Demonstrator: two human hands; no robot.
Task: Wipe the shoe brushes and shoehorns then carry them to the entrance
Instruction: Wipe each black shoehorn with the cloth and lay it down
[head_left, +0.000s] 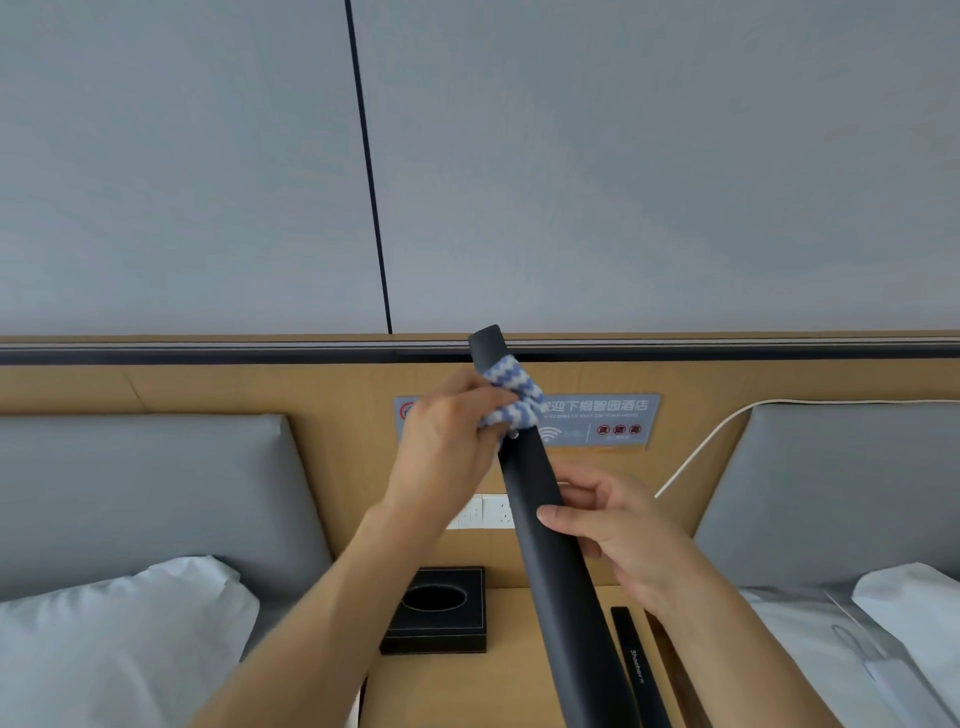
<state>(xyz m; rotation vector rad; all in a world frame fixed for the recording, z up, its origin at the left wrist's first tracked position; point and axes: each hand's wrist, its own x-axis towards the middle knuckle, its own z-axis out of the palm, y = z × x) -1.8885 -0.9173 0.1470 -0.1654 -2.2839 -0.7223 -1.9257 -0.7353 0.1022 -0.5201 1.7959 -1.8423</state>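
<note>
Black long shoehorn (540, 499) slants up over the counter (519, 675); the right hand (618, 530) reaches in from the lower right, its grip curled round the shaft; the left hand (447, 441) clamps a blue-and-white cloth (511, 400) near the top end; a second shoehorn (636, 665) lies on the counter beside a black tissue box (436, 613).

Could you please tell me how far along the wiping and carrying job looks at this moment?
Nothing visibly finished. In hand: the left hand wraps a blue-and-white cloth round the upper end of a long dark shoehorn, which the right hand steadies. Left: a second dark piece labelled Shoehorn lies on the nightstand, and everything has yet to reach the entrance.
</note>
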